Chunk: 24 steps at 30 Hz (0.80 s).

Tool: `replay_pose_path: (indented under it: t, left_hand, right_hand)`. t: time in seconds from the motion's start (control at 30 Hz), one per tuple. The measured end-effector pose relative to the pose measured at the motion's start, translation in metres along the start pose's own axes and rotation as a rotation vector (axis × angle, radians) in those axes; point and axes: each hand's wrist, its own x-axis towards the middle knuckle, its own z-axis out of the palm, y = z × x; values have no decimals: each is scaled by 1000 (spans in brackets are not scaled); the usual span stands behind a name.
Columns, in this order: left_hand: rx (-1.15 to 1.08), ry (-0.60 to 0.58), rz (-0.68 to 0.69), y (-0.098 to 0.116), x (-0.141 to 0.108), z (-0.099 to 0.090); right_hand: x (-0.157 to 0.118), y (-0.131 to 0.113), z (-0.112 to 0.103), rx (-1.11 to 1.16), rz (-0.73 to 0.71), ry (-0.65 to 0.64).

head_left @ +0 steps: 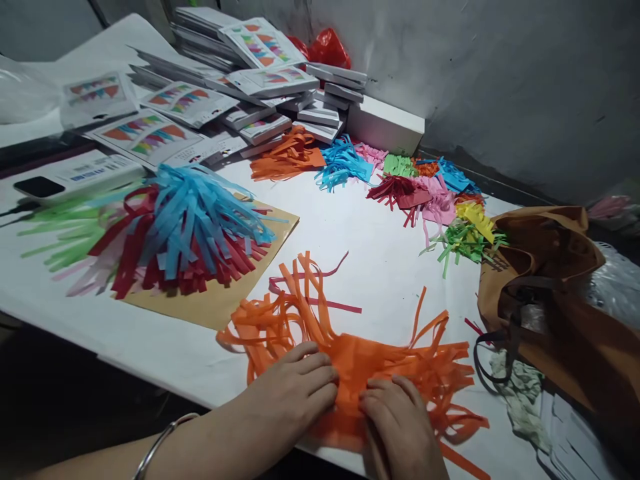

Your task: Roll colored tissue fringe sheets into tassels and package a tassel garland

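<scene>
A fringed orange tissue paper tassel [354,353] lies spread at the table's near edge, its uncut middle band between my hands and its cut strips fanning out to both sides. My left hand [303,387] is on the left part of the band, fingers bent together over the paper, thumb hidden. On the right part rests my right hand [400,423], its fingers curled over the paper near the lower edge. A thin dark red strip [325,303] lies just beyond the tassel.
To the left, blue, red, pink and green fringed tassels [193,220] are heaped on a brown envelope [200,310]. Printed packs [190,103] are piled behind. Bundled coloured tassels [435,193] line the back right. A brown bag [540,267] stands at the right, a phone [40,188] far left.
</scene>
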Motion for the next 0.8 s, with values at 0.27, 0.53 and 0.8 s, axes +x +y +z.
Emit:
replay_pose_path:
  t: [0.27, 0.53, 0.8]
  left_hand:
    - [174, -248, -371, -2, 35, -14]
    - [274, -392, -548, -5, 58, -15]
    - [314, -330, -542, -11, 57, -7]
  right_hand:
    - [14, 7, 13, -94, 358, 35]
    - [36, 10, 19, -467, 219, 190]
    - [20, 4, 25, -213, -115, 207]
